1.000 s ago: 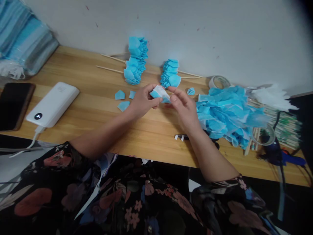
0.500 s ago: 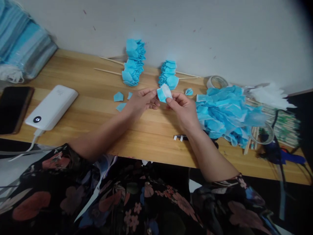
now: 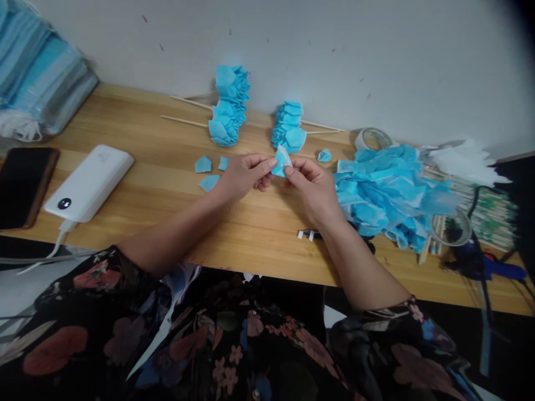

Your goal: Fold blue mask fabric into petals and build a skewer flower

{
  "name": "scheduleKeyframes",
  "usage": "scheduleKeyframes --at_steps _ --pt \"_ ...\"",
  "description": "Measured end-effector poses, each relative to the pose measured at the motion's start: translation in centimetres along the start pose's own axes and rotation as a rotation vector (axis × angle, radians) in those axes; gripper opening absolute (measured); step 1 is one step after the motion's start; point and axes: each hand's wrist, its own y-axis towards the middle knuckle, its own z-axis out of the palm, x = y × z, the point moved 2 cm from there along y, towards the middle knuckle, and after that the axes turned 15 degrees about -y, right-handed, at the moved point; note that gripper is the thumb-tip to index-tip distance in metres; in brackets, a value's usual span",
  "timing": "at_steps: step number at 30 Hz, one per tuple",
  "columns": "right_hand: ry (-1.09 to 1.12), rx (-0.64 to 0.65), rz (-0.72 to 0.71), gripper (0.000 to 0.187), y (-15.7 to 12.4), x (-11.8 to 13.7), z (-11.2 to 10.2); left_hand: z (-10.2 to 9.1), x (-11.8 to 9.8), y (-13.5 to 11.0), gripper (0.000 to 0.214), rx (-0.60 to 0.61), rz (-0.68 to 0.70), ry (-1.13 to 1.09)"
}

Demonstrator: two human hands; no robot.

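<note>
Between my two hands is a small blue-and-white fabric petal (image 3: 281, 161), folded up toward a point. My left hand (image 3: 249, 174) pinches its left edge between thumb and fingers. My right hand (image 3: 311, 181) grips the right side, thumb on top. Beyond them lie blue fabric flowers (image 3: 228, 106) on sticks, with another flower bunch (image 3: 288, 127) to the right of those. Loose cut petals (image 3: 203, 164) rest left of my left hand. A small rolled blue bud (image 3: 324, 155) sits just past my right hand.
A heap of blue fabric pieces (image 3: 388, 186) spreads at right, near tape rolls (image 3: 373, 138), wooden sticks and a blue-handled glue gun (image 3: 501, 268). Scissors (image 3: 309, 234) lie partly under my right forearm. A power bank (image 3: 90, 184), phone (image 3: 27, 186) and packed masks (image 3: 45, 67) occupy the left.
The petal has gone from a flatter square to a folded, pointed shape. My left hand has moved slightly right and now pinches its edge.
</note>
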Motion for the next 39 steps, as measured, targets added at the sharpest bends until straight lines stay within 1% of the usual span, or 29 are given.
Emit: scheduleKeyframes --at_steps 2,7,10,14,18,23,28,30,35,39 --pt "0.005 0.01 -0.002 0.027 0.0 0.0 0.0 -0.1 0.0 0.0 0.032 0.001 0.005 0.033" --pt "0.015 0.041 -0.014 0.03 0.0 -0.1 0.1 0.1 -0.2 0.0 0.031 -0.001 0.031 0.057" --pt "0.039 0.041 -0.02 0.033 0.0 -0.1 0.1 0.3 -0.3 0.0 0.029 -0.001 0.037 0.079" --pt "0.099 0.041 -0.028 0.032 0.1 -0.1 0.2 0.4 -0.4 -0.1 0.026 0.014 0.067 0.12" --pt "0.061 0.025 -0.024 0.035 0.1 -0.1 0.2 0.4 -0.4 -0.2 0.027 0.027 0.088 0.152" --pt "0.068 -0.031 -0.02 0.038 0.1 -0.1 0.0 0.7 -0.4 -0.2 0.038 0.025 0.039 0.123" --pt "0.095 -0.042 -0.022 0.042 0.2 0.0 0.1 1.0 -0.4 -0.5 0.02 0.106 0.012 0.166" --pt "0.121 -0.045 -0.015 0.042 0.2 0.0 0.1 0.9 -0.4 -0.5 0.017 0.116 -0.001 0.171" --pt "0.132 -0.034 -0.035 0.042 0.2 0.0 0.1 0.8 -0.6 -0.4 0.019 0.081 0.019 0.176" --pt "0.13 -0.032 -0.024 0.044 0.1 0.1 0.1 0.8 -0.6 -0.4 0.024 0.083 0.02 0.186"
